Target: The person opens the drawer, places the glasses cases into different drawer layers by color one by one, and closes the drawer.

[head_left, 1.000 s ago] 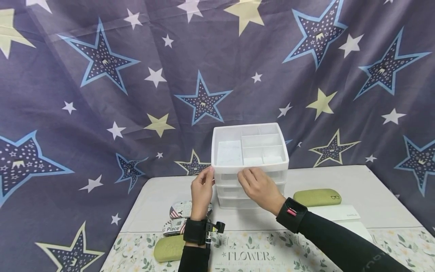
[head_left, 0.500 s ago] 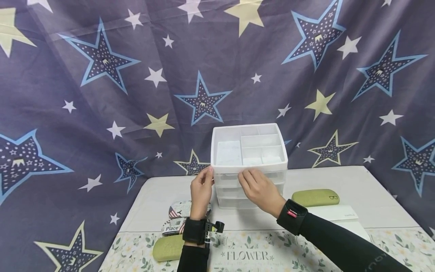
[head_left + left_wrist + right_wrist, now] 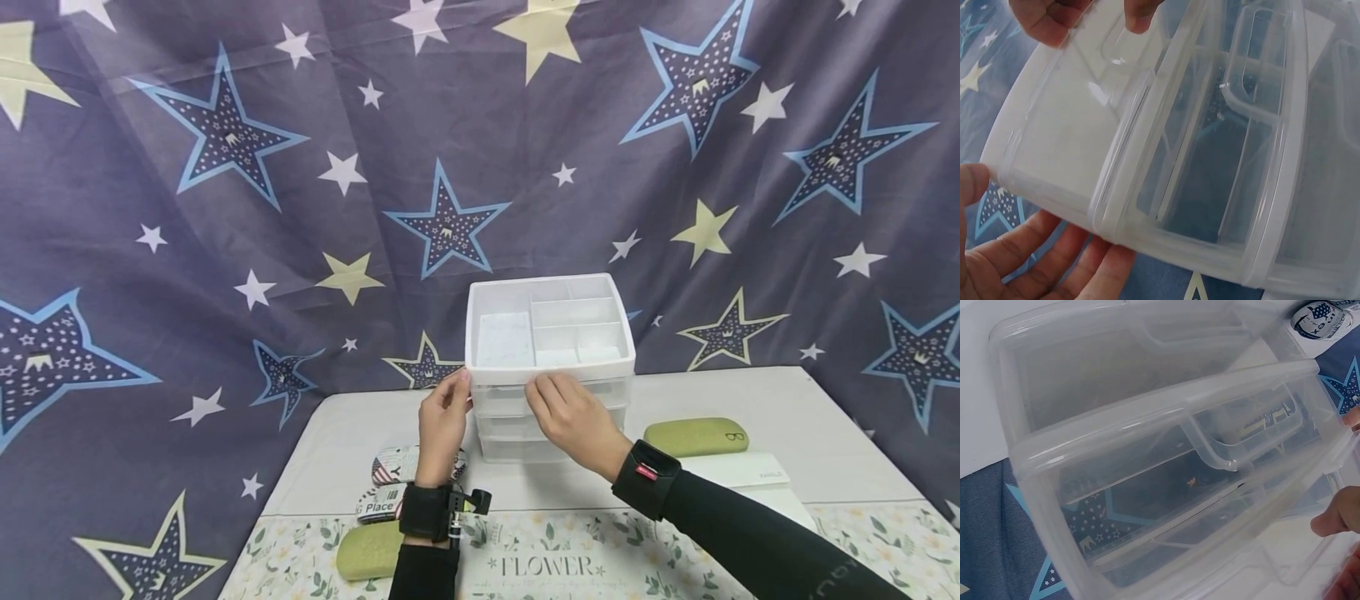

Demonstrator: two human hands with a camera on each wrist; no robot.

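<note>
A white storage unit (image 3: 551, 375) with clear plastic drawers and a divided top tray stands upright at the back of the table. My left hand (image 3: 442, 429) holds its front left corner just under the tray rim. In the left wrist view, the left fingers (image 3: 1054, 256) lie along the side wall, with the thumb around at the corner. My right hand (image 3: 573, 417) grips the front of the top drawer (image 3: 1066, 137), fingers bent at the rim. Its thumb (image 3: 1335, 512) sits on the drawer front by the handle. All drawers appear pushed in.
Right of the unit lies a green glasses case (image 3: 696, 437) behind a white box (image 3: 750, 471). Two printed cases, a farther one (image 3: 393, 465) and a nearer one (image 3: 381, 502), and another green case (image 3: 367, 550) lie left. A starry curtain (image 3: 300, 208) hangs behind.
Both hands keep their places on the storage unit, and the drawers look the same. Only the head view shifts slightly.
</note>
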